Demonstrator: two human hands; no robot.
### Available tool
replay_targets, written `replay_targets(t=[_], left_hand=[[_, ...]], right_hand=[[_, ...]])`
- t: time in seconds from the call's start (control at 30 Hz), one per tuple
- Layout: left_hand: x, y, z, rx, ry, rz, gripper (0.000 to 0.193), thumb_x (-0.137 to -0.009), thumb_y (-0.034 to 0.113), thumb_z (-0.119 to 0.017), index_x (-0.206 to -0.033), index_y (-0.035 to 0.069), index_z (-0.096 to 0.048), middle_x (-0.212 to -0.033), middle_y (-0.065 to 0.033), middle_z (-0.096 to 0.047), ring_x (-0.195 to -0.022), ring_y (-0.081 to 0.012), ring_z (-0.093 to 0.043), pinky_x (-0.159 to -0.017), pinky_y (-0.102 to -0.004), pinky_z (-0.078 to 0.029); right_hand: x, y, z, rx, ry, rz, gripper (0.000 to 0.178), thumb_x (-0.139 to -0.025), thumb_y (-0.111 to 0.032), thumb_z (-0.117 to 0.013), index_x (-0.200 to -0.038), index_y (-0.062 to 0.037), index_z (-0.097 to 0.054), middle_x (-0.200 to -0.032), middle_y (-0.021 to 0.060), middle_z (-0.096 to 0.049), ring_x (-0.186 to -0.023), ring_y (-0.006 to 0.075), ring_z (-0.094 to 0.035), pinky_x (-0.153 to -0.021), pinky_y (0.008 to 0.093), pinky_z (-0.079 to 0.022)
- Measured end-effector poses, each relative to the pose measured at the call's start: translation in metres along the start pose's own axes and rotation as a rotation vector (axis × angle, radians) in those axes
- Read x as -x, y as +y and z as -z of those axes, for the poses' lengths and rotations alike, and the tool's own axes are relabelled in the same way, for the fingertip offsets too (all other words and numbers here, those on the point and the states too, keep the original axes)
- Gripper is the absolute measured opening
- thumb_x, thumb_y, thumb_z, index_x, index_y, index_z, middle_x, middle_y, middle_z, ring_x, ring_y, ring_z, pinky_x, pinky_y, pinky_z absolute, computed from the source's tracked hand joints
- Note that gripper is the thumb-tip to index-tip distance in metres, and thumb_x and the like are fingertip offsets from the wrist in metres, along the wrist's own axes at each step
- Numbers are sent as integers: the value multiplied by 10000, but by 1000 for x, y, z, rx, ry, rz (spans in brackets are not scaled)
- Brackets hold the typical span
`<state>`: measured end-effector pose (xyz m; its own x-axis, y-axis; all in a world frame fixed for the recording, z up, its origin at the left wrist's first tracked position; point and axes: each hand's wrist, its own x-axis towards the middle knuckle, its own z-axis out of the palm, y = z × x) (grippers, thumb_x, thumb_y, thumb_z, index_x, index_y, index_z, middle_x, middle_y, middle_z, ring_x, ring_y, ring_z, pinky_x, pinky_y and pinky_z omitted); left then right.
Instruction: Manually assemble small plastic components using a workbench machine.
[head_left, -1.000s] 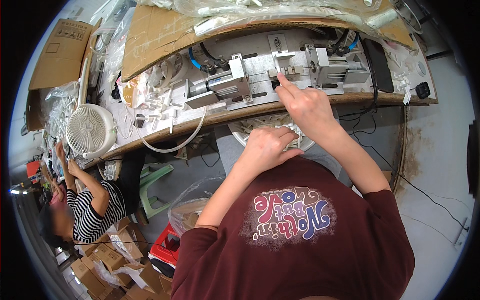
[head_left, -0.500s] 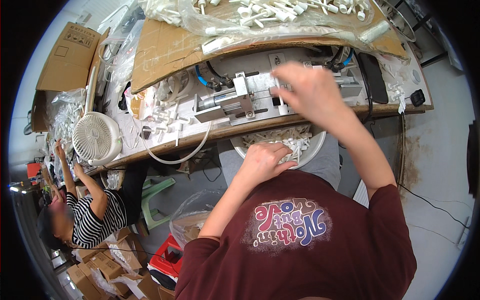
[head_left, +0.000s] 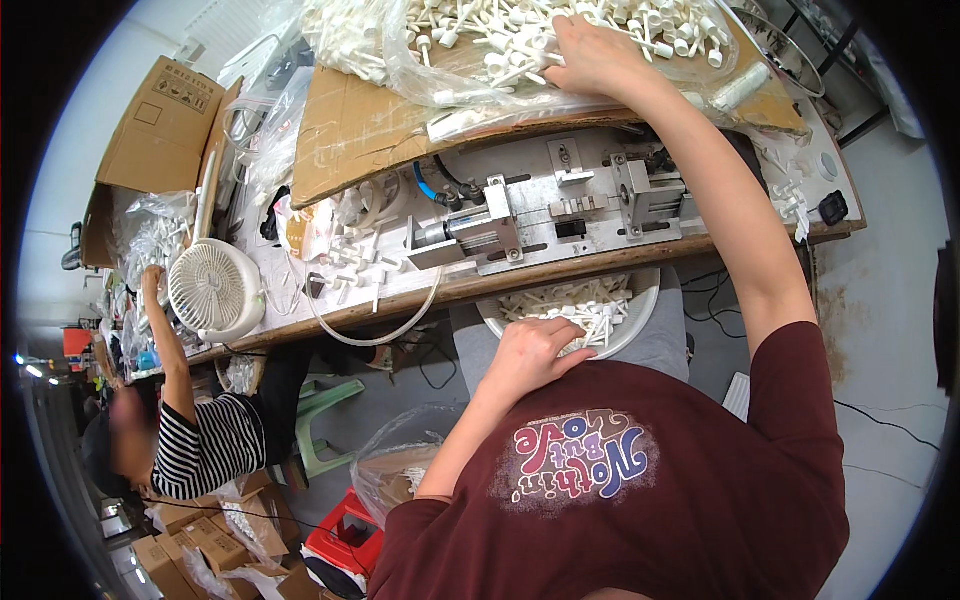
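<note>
My right hand [head_left: 592,62] reaches over the bench into a heap of white plastic stemmed parts [head_left: 480,45]. Its thumb and fingers are apart, with the tips among the parts; no held piece can be made out. My left hand [head_left: 537,352] lies bent over the near rim of a white bowl [head_left: 645,325] on my lap, fingers together and curled inward. Similar white parts [head_left: 600,312] fill the bowl. Between the heap and the bowl stands a metal clamping fixture [head_left: 578,207] with cylinders on both sides; no white part shows in its middle.
A cardboard sheet [head_left: 370,135] under the heap overhangs the fixture. Loose white parts [head_left: 360,265], a looped clear tube [head_left: 385,338] and a white fan [head_left: 213,285] are to the left. Another person in a striped shirt [head_left: 215,440] works at the far left. A red stool [head_left: 350,540] stands below.
My right hand has moved from the fixture up and away to the heap. The white part seen at the fixture is gone from there. My left hand stays at the bowl.
</note>
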<state>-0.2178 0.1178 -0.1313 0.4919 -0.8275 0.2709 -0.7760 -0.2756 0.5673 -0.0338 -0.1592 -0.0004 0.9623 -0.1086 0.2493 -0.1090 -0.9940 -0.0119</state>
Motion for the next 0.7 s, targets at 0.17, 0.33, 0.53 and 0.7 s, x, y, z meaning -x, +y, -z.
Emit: replay_targets(t=[0.17, 0.33, 0.53, 0.7], left_hand=[[-2, 1, -3, -1, 26, -27, 230, -785, 296, -776, -816, 79, -707, -803, -40, -703, -673, -245, -675, -589, -341, -525], [-5, 3, -7, 21, 48, -63, 227, -791, 289, -771, -813, 74, -702, -798, -42, -699, -664, -247, -669, -584, -340, -521], [-3, 4, -5, 2, 36, -61, 229, -792, 293, -771, -822, 76, -703, -790, -43, -696, -657, -247, -666, -578, -342, -517], [-7, 1, 0, 2, 80, -47, 226, -796, 297, -770, -843, 85, -709, -808, -45, -703, -640, -231, -665, -561, -326, -513]], right_hand=[[9, 9, 4, 64, 13, 66, 446, -866, -343, -579, -1150, -1, -556, -1106, 174, -631, -1011, 334, -644, -856, 434, -526], [14, 13, -1, 152, 99, 92, 313, -878, -275, -598, -1067, -26, -619, -1017, 142, -649, -982, 322, -654, -821, 433, -542], [9, 28, 4, 103, 73, 95, 234, -881, -218, -599, -1007, -25, -638, -995, 145, -663, -957, 333, -658, -799, 456, -540], [7, 59, 8, -153, 134, 75, 286, -926, -276, -584, -1032, -16, -632, -864, 138, -676, -792, 286, -655, -692, 398, -521]])
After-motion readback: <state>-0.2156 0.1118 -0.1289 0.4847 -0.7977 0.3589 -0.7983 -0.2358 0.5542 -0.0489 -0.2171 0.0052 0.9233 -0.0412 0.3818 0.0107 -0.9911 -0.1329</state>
